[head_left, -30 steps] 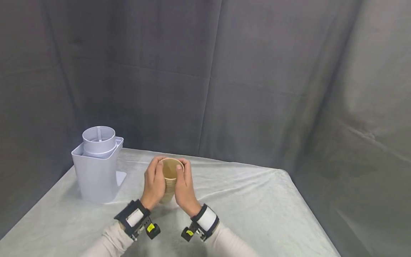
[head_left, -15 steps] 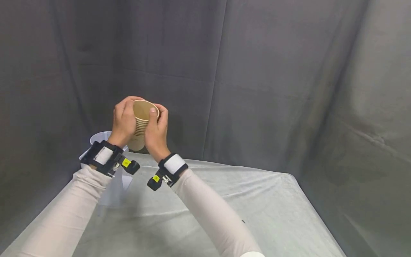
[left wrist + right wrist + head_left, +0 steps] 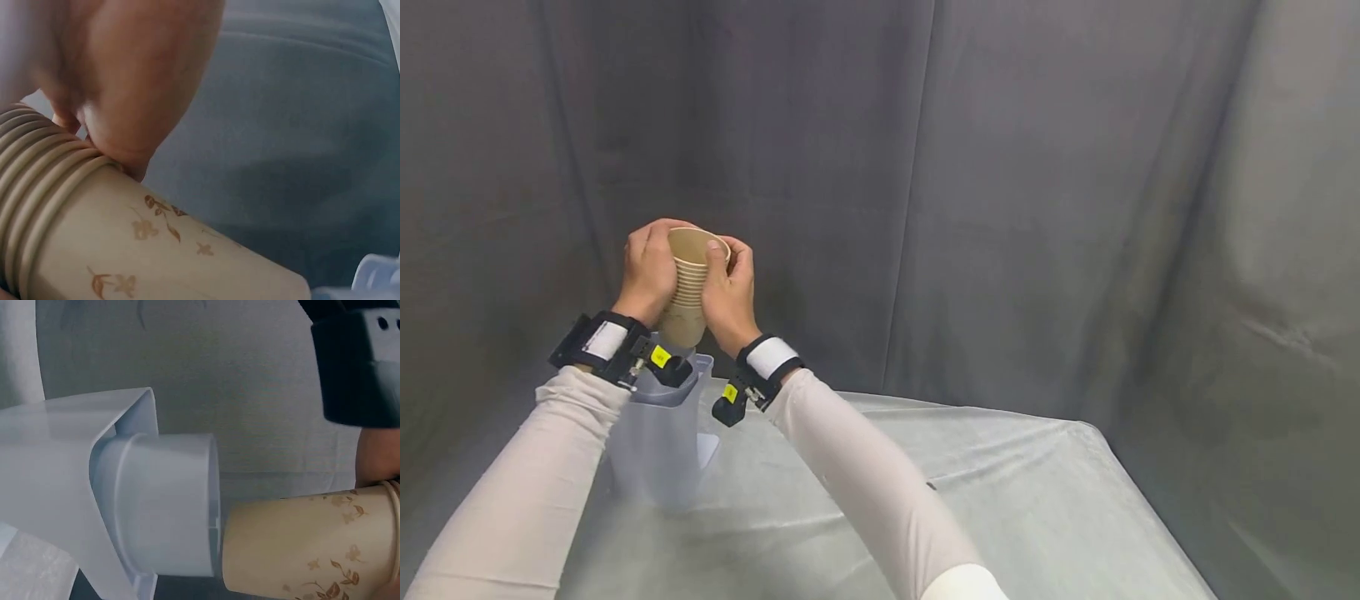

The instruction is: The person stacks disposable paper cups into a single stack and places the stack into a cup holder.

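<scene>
A nested stack of tan paper cups [image 3: 687,292] is held up between both hands in the head view, mouths upward and slightly tilted. My left hand [image 3: 650,271] grips its left side, and my right hand [image 3: 730,292] grips the right with the thumb at the rim. Brown flower prints show on the lowest cup [image 3: 150,237] in the left wrist view. Directly beneath stands a white plastic holder [image 3: 658,454] with a round tube. In the right wrist view, the stack's bottom is close to the mouth of that tube [image 3: 165,503]; whether they touch I cannot tell.
A pale grey cloth covers the table [image 3: 1037,500], which carries the holder at its left side. Dark grey curtains [image 3: 1000,208] enclose the back and sides. A small dark speck [image 3: 931,486] shows beside the right sleeve.
Both hands have lifted the cup stack from low over the table's middle, carrying it up and left to above the white holder. In the last half second it moved further left.
</scene>
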### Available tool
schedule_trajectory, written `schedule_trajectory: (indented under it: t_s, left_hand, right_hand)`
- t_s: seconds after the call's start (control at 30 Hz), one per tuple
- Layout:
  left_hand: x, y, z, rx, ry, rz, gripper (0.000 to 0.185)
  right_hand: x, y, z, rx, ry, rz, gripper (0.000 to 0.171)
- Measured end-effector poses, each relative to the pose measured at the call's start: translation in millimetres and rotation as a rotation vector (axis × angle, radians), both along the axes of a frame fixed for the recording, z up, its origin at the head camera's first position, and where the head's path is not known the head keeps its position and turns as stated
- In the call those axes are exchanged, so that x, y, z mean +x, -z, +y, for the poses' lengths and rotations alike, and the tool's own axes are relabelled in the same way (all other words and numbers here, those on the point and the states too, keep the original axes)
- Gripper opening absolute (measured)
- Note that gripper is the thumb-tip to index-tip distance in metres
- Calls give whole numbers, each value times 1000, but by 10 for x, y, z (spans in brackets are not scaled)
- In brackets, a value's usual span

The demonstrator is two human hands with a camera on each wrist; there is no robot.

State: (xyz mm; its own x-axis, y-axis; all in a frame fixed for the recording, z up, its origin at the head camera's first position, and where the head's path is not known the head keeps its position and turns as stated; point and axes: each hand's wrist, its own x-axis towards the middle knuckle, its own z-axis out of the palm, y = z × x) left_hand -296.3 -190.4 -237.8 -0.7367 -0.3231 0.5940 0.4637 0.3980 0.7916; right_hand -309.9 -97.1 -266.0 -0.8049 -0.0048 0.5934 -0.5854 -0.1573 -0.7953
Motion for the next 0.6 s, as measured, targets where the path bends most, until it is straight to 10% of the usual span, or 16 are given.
schedule_trajectory:
  t_s: [0.6]
  left_hand:
    - [2, 55, -298, 93, 16, -13, 51]
  right_hand:
    - [6, -15, -200, 44, -38, -19, 31]
